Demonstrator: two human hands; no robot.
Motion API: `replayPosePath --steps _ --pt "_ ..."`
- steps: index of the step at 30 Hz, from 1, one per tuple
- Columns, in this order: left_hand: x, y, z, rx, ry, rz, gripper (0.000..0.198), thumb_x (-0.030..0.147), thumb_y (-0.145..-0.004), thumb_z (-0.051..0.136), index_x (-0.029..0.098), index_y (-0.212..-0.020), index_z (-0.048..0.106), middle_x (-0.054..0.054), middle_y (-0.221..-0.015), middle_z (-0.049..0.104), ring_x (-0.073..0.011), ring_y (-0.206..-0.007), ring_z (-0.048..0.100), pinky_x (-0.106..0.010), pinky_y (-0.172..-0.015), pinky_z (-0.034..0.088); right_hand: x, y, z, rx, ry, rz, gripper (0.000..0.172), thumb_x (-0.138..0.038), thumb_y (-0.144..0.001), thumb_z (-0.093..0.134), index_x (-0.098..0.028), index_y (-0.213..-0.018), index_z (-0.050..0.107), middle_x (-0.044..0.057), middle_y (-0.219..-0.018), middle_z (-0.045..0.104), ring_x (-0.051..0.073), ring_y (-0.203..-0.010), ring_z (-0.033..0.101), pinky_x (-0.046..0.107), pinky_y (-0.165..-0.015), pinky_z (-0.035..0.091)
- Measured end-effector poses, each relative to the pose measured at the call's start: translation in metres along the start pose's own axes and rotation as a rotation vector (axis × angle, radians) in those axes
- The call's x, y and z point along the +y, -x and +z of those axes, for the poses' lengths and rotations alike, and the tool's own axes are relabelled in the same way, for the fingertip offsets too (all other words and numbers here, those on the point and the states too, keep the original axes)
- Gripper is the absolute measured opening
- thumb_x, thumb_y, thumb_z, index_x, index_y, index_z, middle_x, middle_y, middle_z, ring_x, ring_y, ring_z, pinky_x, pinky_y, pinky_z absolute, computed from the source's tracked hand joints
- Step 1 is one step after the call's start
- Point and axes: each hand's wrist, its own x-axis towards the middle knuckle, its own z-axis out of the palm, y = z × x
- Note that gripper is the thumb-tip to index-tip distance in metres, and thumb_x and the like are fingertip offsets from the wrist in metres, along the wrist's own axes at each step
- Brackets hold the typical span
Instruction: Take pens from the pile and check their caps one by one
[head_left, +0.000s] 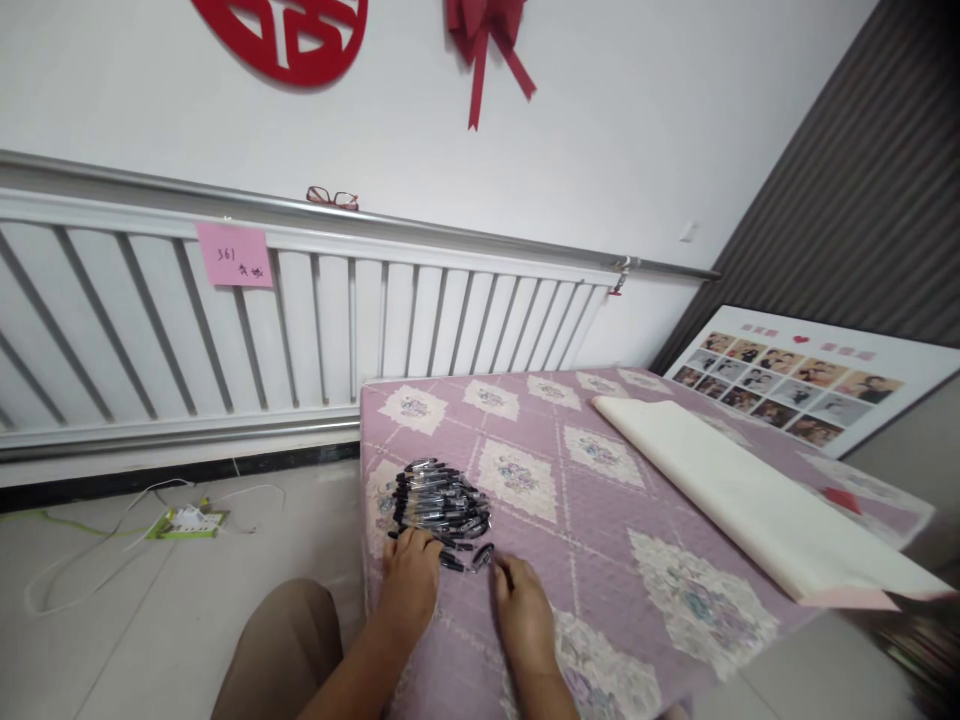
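A pile of black pens with clear barrels (pixel 442 500) lies on the purple flowered cover near its left edge. At the near left of the pile is my left hand (pixel 411 572), its fingers curled down on a pen whose dark end shows beside them. My right hand (pixel 521 605) is at the near right of the pile, thumb and fingers pinched together by the end of a black pen (pixel 484 556). The fingertips partly hide what they grip. Between the hands, a few pens lie slightly apart from the others.
The flowered cover (pixel 600 510) spreads over a raised surface. A cream rolled sheet (pixel 720 490) and a photo board (pixel 795 375) are on the right. Behind stands a white radiator (pixel 322 330) with a pink note (pixel 235 255). A power strip (pixel 191 522) with cables lies on the floor.
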Motion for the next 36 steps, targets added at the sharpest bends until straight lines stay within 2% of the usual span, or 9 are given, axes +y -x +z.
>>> replayPosePath --steps 8,13,16,21,27,32,36 --pt "0.0 0.0 0.001 -0.006 -0.052 -0.023 0.029 0.015 -0.092 0.045 0.029 -0.104 0.067 -0.003 -0.106 0.062 -0.0226 -0.106 0.05 -0.039 -0.091 0.03 -0.004 -0.002 0.004 -0.079 0.064 -0.146 0.019 -0.03 -0.085 0.049 -0.022 -0.085 0.066 0.006 -0.085 0.067 0.022 -0.084 0.061 0.035 -0.079 0.047" --pt "0.0 0.001 -0.001 -0.063 -0.054 -0.022 0.025 0.018 -0.091 0.049 0.028 -0.104 0.068 -0.005 -0.107 0.06 -0.023 -0.106 0.049 -0.039 -0.091 0.028 -0.01 0.002 0.005 -0.16 0.145 -0.253 0.018 -0.026 -0.087 0.049 -0.023 -0.085 0.067 0.006 -0.083 0.066 0.022 -0.081 0.058 0.034 -0.076 0.045" --pt "-0.001 0.001 0.0 -0.07 -0.048 -0.027 0.023 0.018 -0.09 0.051 0.028 -0.102 0.068 -0.005 -0.107 0.06 -0.0235 -0.107 0.048 -0.04 -0.091 0.027 -0.01 0.002 0.006 -0.14 0.167 -0.242 0.02 -0.025 -0.087 0.048 -0.024 -0.089 0.068 0.007 -0.086 0.066 0.022 -0.083 0.058 0.034 -0.078 0.046" --pt "-0.002 0.004 0.001 -0.011 -0.017 -0.028 0.023 0.017 -0.09 0.05 0.028 -0.101 0.067 -0.004 -0.104 0.061 -0.0224 -0.104 0.05 -0.039 -0.092 0.027 -0.006 0.003 0.007 -0.145 0.179 -0.251 0.021 -0.025 -0.088 0.047 -0.023 -0.088 0.068 0.007 -0.085 0.066 0.022 -0.082 0.059 0.033 -0.077 0.046" --pt "0.0 -0.001 -0.002 -0.016 -0.034 0.019 0.026 0.016 -0.091 0.048 0.03 -0.099 0.068 -0.002 -0.104 0.061 -0.0216 -0.104 0.05 -0.039 -0.091 0.027 0.009 0.002 0.007 0.047 0.236 -0.101 0.025 -0.027 -0.088 0.044 -0.017 -0.092 0.067 0.01 -0.088 0.068 0.024 -0.085 0.06 0.036 -0.08 0.044" --pt "0.002 -0.008 0.0 0.018 -0.063 0.066 0.023 0.018 -0.091 0.052 0.03 -0.105 0.066 -0.003 -0.103 0.059 -0.0216 -0.103 0.049 -0.038 -0.091 0.029 0.003 0.004 0.006 0.001 0.393 -0.041 0.023 -0.026 -0.087 0.047 -0.02 -0.093 0.069 0.008 -0.093 0.069 0.026 -0.09 0.06 0.036 -0.079 0.039" --pt "0.002 -0.005 0.001 -0.011 -0.069 0.134 0.017 0.024 -0.094 0.05 0.027 -0.094 0.067 -0.002 -0.1 0.06 -0.0212 -0.101 0.05 -0.038 -0.091 0.029 -0.005 0.004 0.005 -0.028 0.459 -0.036 0.023 -0.025 -0.088 0.049 -0.02 -0.099 0.068 0.007 -0.096 0.069 0.024 -0.091 0.06 0.034 -0.079 0.038"
